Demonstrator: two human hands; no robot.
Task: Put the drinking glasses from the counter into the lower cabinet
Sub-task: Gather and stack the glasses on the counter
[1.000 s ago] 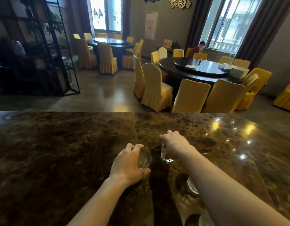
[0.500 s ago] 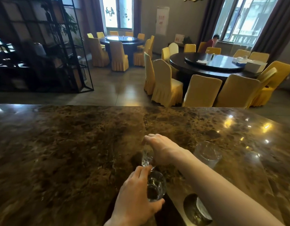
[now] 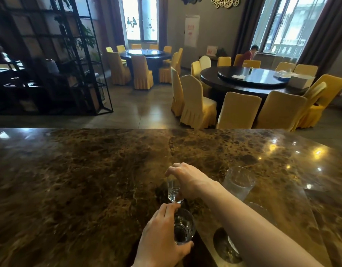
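left hand (image 3: 158, 237) gripping tumbler (image 3: 183, 227); right hand (image 3: 187, 180) gripping small glass (image 3: 173, 191)

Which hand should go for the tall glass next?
Neither yet: both hold glasses. Once emptied, the right hand, since the tall glass stands on the counter just beside that forearm; the left hand sits farther off.

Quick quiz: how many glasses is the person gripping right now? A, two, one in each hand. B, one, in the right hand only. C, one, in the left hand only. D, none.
A: the left hand grips a glass near the counter's front edge, and the right hand holds a smaller glass from above; a taller glass stands untouched beside the right forearm.
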